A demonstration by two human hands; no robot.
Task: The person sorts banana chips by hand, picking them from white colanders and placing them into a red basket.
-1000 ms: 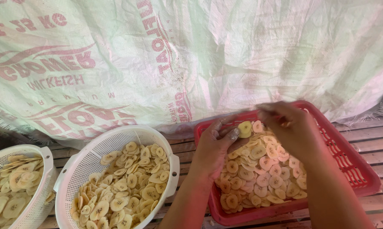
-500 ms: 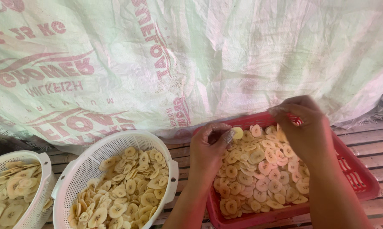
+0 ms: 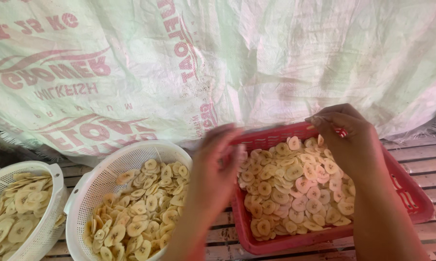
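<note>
A red plastic basket (image 3: pixel 411 193) holds a layer of pale round banana slices (image 3: pixel 295 188). My right hand (image 3: pixel 348 140) hovers over the basket's far edge, its fingers curled together at the tips with no slice visible in them. My left hand (image 3: pixel 218 164) is a blur between the basket's left rim and a white colander (image 3: pixel 107 169). I cannot make out whether it carries a slice. The colander is heaped with more banana slices (image 3: pixel 140 212).
A second white colander (image 3: pixel 34 166) of slices sits at the far left, partly cut off. All three containers rest on wooden slats (image 3: pixel 425 164). A printed white woven sack sheet (image 3: pixel 276 63) hangs close behind them like a wall.
My left hand, which pinched a slice at the basket's back left, has swung left toward the middle colander. My right hand lifted from the slices to the far rim.
</note>
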